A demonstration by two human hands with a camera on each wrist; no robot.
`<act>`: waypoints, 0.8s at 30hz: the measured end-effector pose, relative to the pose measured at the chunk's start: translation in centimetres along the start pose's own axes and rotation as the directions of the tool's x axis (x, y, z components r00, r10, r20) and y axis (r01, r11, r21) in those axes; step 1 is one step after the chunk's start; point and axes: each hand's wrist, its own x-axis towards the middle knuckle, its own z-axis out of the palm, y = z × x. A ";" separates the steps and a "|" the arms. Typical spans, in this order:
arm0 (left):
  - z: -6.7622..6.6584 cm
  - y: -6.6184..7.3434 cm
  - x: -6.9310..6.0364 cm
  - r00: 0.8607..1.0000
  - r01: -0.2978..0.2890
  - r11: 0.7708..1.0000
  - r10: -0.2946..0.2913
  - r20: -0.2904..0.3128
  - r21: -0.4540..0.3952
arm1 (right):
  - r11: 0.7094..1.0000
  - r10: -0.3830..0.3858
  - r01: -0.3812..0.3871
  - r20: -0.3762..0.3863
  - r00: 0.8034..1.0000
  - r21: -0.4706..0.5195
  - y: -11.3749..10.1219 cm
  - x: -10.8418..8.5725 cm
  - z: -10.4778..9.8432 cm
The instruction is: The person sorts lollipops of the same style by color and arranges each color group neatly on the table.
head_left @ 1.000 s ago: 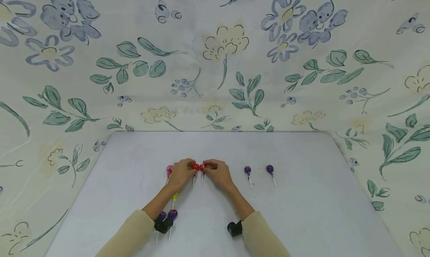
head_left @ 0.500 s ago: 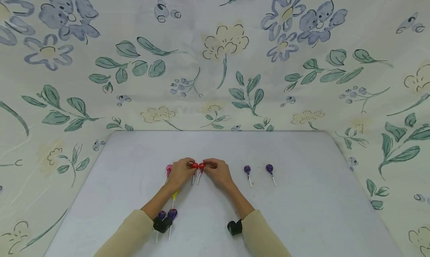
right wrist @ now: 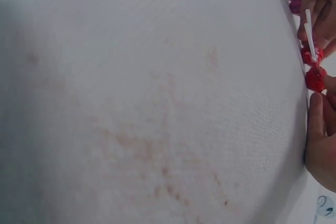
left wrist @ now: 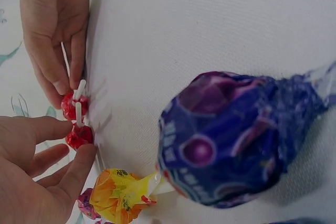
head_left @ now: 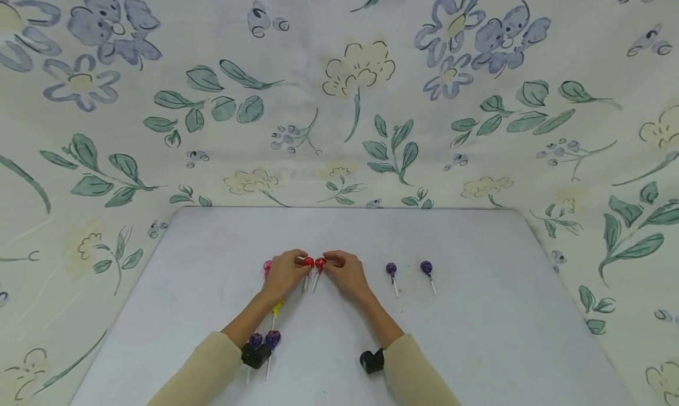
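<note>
Two red lollipops lie side by side near the middle of the white table, sticks toward the person. My left hand (head_left: 286,273) pinches the left red lollipop (left wrist: 79,138) by its wrapped head, between thumb and finger. The right red lollipop (head_left: 320,263) is held by the fingertips of my right hand (head_left: 345,273), its stick leaning slightly left. In the right wrist view the two red heads are very close together. A pink lollipop (head_left: 267,267) is next to my left hand, partly hidden by it. Under the left forearm lies a yellow lollipop (left wrist: 119,195), partly covered in the head view.
Two purple lollipops, one nearer (head_left: 391,268) and one farther right (head_left: 427,267), lie right of my right hand. Near the left wrist are two more dark purple lollipops, one (head_left: 273,339) beside the black wrist camera (head_left: 256,356). Flowered cloth (head_left: 339,117) surrounds the white table (head_left: 477,335).
The right red lollipop's stick has swung from nearly straight to a leftward lean, its lower end now closer to the left one's stick. Both hands stay almost in place.
</note>
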 end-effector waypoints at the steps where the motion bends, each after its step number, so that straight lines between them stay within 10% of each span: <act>1: 0.0 0.0 0.0 1.000 -0.002 1.000 0.002 -0.003 0.003 | 1.000 0.008 -0.008 -0.002 1.000 0.003 0.0 0.0 0.0; 14: -1.9 0.4 0.0 0.996 -0.031 0.999 0.030 -0.079 -0.014 | 0.999 -0.039 0.039 0.001 0.999 0.026 -0.7 -1.3 -1.4; 24: -0.5 2.3 -0.2 0.977 -0.215 0.961 0.210 -0.047 -0.177 | 0.991 -0.132 0.132 -0.043 0.990 -0.022 -2.3 -2.7 -6.3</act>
